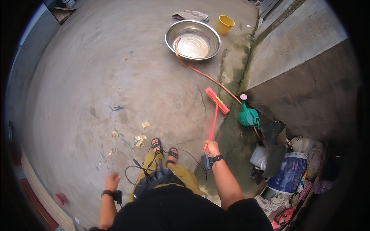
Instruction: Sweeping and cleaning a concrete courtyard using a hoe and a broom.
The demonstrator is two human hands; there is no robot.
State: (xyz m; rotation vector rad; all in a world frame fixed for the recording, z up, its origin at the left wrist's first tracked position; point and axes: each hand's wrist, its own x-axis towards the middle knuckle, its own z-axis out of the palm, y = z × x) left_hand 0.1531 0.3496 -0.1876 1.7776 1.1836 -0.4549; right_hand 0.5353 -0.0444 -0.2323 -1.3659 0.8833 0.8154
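My right hand grips the pink handle of a broom. The pink broom head, with some yellow-green bristles along one side, is on the concrete floor near a crack, up ahead of the hand. To its right stands a green plastic watering can with a pale pink rose. My left hand hangs at my left side with loosely curled fingers and holds nothing. Scraps of pale debris and small green-blue pieces lie on the floor ahead of it.
A large steel basin has an orange hose running into it. Beyond are a yellow bucket and a grey cloth. A concrete wall and a heap with a blue-and-white sack line the right. Cables hang around my legs.
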